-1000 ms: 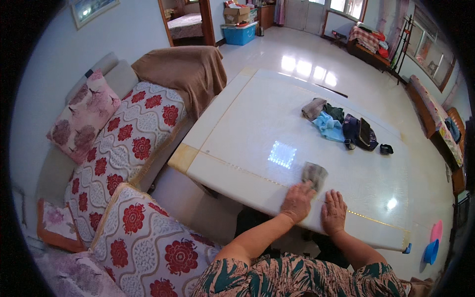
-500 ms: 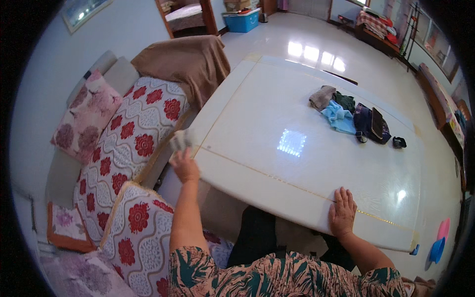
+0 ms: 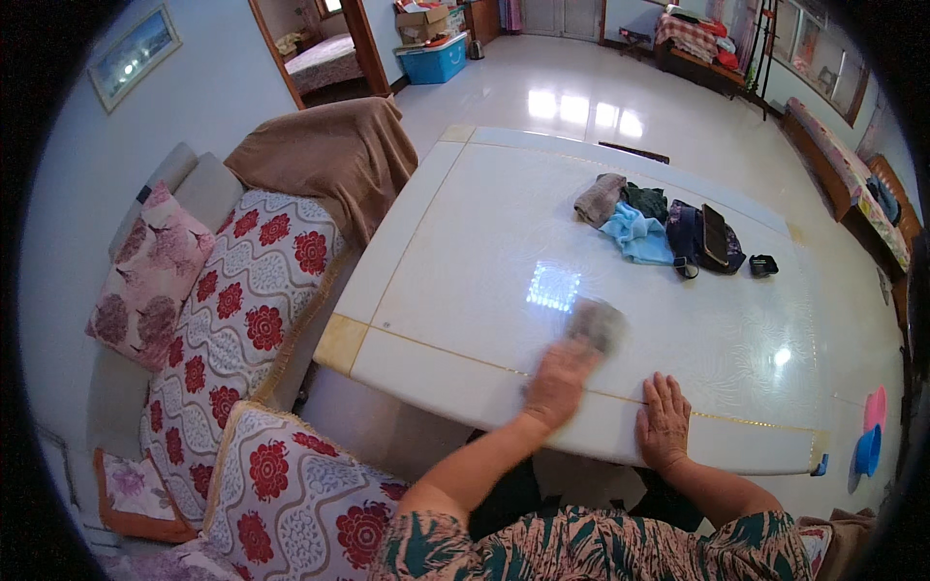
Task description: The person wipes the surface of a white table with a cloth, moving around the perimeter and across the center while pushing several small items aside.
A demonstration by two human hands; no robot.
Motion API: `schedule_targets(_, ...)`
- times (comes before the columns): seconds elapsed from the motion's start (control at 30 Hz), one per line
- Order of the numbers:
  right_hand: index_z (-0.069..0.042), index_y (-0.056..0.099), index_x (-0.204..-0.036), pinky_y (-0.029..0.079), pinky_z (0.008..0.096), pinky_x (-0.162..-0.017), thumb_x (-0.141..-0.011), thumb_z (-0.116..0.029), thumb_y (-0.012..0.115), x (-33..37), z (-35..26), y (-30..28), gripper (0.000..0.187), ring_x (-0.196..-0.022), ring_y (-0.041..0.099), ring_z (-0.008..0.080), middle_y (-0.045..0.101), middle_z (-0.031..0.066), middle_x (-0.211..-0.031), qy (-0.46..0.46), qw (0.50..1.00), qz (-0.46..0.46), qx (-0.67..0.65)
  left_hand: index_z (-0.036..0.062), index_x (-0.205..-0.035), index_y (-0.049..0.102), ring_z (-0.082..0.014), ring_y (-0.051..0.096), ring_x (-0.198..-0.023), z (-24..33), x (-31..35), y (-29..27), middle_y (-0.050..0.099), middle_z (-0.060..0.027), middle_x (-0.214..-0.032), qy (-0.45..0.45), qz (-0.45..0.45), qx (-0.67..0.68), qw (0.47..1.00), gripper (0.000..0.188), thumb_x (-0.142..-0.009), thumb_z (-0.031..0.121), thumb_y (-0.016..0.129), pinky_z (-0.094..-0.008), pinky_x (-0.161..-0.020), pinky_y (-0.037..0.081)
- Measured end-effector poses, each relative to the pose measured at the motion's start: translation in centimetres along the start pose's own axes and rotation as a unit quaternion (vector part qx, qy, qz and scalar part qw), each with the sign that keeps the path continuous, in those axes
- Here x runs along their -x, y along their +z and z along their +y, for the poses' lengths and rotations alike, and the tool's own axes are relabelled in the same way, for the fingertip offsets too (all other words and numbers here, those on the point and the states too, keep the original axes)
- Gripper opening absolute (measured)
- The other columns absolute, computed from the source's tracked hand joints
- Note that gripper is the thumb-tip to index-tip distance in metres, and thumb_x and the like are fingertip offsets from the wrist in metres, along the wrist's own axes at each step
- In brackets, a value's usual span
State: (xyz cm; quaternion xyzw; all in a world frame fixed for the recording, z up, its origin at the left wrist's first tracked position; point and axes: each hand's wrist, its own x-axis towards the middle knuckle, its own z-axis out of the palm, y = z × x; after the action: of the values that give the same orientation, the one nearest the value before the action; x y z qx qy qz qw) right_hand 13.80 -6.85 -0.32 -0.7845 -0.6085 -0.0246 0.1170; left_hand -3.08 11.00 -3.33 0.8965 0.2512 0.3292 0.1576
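My left hand (image 3: 562,385) presses a greyish cloth (image 3: 595,325) onto the white table (image 3: 455,242), near the middle of its front part. Both hand and cloth are smeared by motion, but the fingers are closed over the cloth. At the table's front edge my right hand (image 3: 666,422) lies flat, palm down, with the fingers stretched out and nothing in them. Farther back on the table lie a brown-grey cloth (image 3: 601,199), a light blue cloth (image 3: 639,235) and a dark green cloth (image 3: 644,200).
Beside these cloths are a dark bag (image 3: 690,237), a phone-like dark flat thing (image 3: 715,235) and a small black object (image 3: 763,265). A sofa (image 3: 242,290) with flowered covers runs along the left. Blue and pink basins (image 3: 866,451) stand on the floor at right.
My left hand has swept the greyish cloth from the table's left corner rightward to the middle front. The right hand stays flat in place. The view has shifted slightly.
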Motion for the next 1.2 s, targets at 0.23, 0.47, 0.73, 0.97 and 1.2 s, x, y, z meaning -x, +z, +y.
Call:
schedule_targets(0.23, -0.004, 0.043, -0.138, 0.023, 0.0490, -0.110, -0.088, -0.020, 0.051, 0.0, 0.0, -0.4, 0.053, -0.138, 0.031, 0.0379, 0.039, 0.0183, -0.147, 0.016, 1.000, -0.020, -0.017, 0.0215, -0.112, 0.069, -0.0329, 0.046, -0.128, 0.2, -5.9, 4.1, 0.054, -0.0097, -0.135, 0.060, -0.076, 0.037, 0.995, 0.032, -0.086, 0.010, 0.054, -0.0446, -0.109, 0.034)
schedule_targets(0.47, -0.004, 0.044, -0.137, 0.025, 0.0500, -0.109, -0.088, -0.020, 0.053, -0.2, -0.4, -1.0, 0.053, -0.137, 0.032, 0.0391, 0.040, 0.0198, -0.145, 0.011, 0.999, -0.027, -0.021, 0.0247, -0.105, 0.072, -0.0330, 0.060, -0.100, -20.5, -12.0, -1.4, 0.063, -0.0118, -0.116, -0.064, 0.117, -0.171, 0.976, 0.033, -0.082, 0.008, 0.055, -0.0430, -0.089, 0.049)
schedule_targets(0.73, -0.005, 0.044, -0.138, 0.024, 0.0499, -0.109, -0.086, -0.019, 0.056, -0.2, -0.3, -1.6, 0.055, -0.138, 0.030, 0.0385, 0.039, 0.0201, -0.147, 0.018, 0.999, -0.034, -0.023, 0.0314, -0.134, 0.051, -0.0322, 0.048, -0.122, -29.6, -4.5, -14.0, 0.049, -0.0076, -0.137, -0.464, 0.007, -0.320, 0.826, 0.046, -0.091, 0.015, 0.047, -0.0448, -0.098, 0.044)
schedule_targets(0.97, -0.005, 0.043, -0.138, 0.025, 0.0495, -0.109, -0.086, -0.018, 0.056, 0.0, -0.4, -1.3, 0.055, -0.138, 0.030, 0.0381, 0.039, 0.0198, -0.146, 0.014, 0.999, -0.014, -0.027, 0.0179, -0.133, 0.054, -0.0372, 0.049, -0.122, -27.0, 6.1, -19.2, 0.053, -0.0188, -0.132, -0.491, 0.099, -0.328, 0.801, 0.044, -0.090, 0.011, 0.049, -0.0456, -0.103, 0.040)
schedule_targets(1.2, -0.004, 0.043, -0.137, 0.024, 0.0496, -0.110, -0.090, -0.022, 0.054, 0.4, -0.3, -0.8, 0.052, -0.138, 0.030, 0.0375, 0.039, 0.0192, -0.146, 0.007, 0.999, 0.021, -0.042, 0.0091, -0.124, 0.059, -0.0403, 0.054, -0.107, -15.8, 9.7, -13.2, 0.056, -0.0226, -0.113, -0.301, 0.091, -0.276, 0.909, 0.048, -0.078, -0.002, 0.053, -0.0484, -0.096, 0.043)
